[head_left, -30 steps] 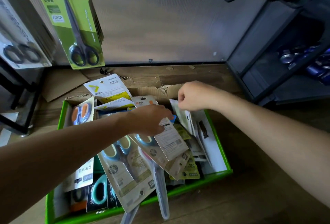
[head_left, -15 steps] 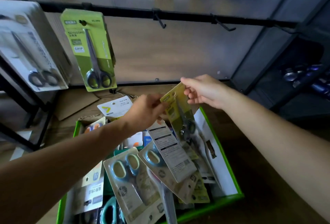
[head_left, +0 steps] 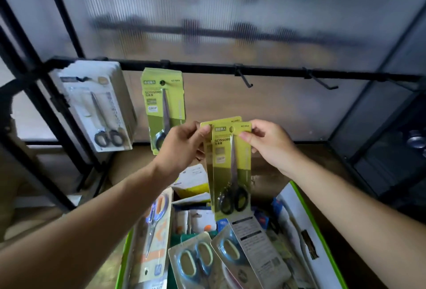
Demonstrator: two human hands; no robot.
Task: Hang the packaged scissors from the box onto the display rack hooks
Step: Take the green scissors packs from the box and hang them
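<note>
Green packs (head_left: 230, 168) lifted clear of box (head_left: 297, 215), long axis now vertical. L hand (head_left: 182, 148) + R hand (head_left: 269, 148) each pinch top edge. Matching hung stack (head_left: 163, 104) lies far-left; L hand nearer.

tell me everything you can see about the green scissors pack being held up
The green scissors pack is a yellow-green card printed SCISSORS, with a round hang hole on top and black-handled scissors under clear plastic, blades up. It is held upright above the box: the right hand pinches its top right, the left hand the top left edge, where a matching card sits behind, offset left.
</note>
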